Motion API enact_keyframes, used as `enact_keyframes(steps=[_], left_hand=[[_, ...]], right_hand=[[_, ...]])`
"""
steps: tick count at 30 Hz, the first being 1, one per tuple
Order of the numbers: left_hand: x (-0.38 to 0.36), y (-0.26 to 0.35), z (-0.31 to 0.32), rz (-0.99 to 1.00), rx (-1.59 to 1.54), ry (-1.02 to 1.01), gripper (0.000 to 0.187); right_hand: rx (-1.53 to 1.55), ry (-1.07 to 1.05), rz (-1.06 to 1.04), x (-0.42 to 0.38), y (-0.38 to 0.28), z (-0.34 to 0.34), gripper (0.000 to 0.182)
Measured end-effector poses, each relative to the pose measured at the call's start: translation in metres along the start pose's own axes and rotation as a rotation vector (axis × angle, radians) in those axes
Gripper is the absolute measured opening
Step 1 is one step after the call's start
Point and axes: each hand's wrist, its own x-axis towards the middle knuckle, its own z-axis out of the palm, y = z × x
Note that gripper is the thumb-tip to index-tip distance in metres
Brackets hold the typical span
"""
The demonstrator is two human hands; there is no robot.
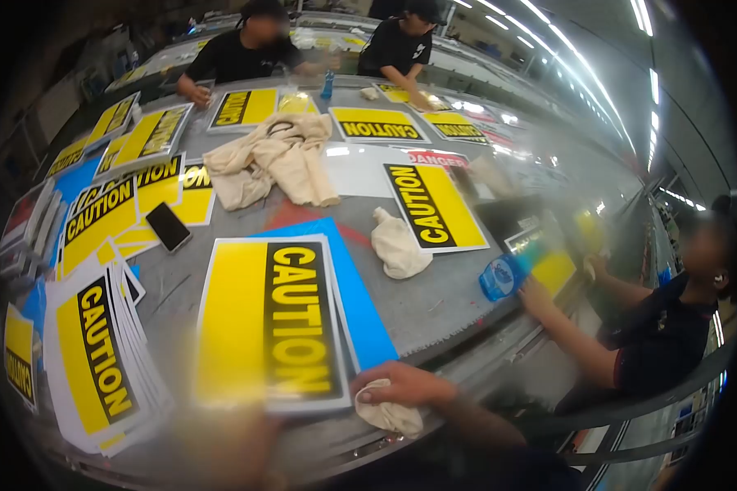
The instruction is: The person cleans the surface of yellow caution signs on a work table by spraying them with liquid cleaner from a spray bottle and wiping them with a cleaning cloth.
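Note:
A yellow and black caution sign (241, 327) lies in front of me, over a blue sheet (368, 327). My right hand (405, 385) is closed on a cream cloth (389, 413) beside the sign's lower right corner. My left hand (233, 442) is a blur at the sign's lower left edge, and its fingers cannot be made out. To the left, a fanned stack of caution signs (94, 352) lies on the grey table (168, 286).
A black phone (168, 227), a crumpled cream cloth (274, 155), a smaller cloth (400, 245) and more signs (438, 204) lie beyond. One co-worker (663, 319) is at the right near a blue bottle (499, 278). Two others (246, 49) are across the table.

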Motion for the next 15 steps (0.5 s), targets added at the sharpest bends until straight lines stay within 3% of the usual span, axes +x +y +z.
enact_keyframes(steps=[8, 15], left_hand=[[0.018, 0.040, -0.039, 0.132, 0.085, 0.001, 0.049], [0.036, 0.044, -0.059, 0.098, 0.168, 0.016, 0.052]], right_hand=[[0.188, 0.185, 0.011, -0.027, 0.013, -0.025, 0.059], [0.360, 0.304, -0.067, -0.025, 0.018, -0.020, 0.046]])
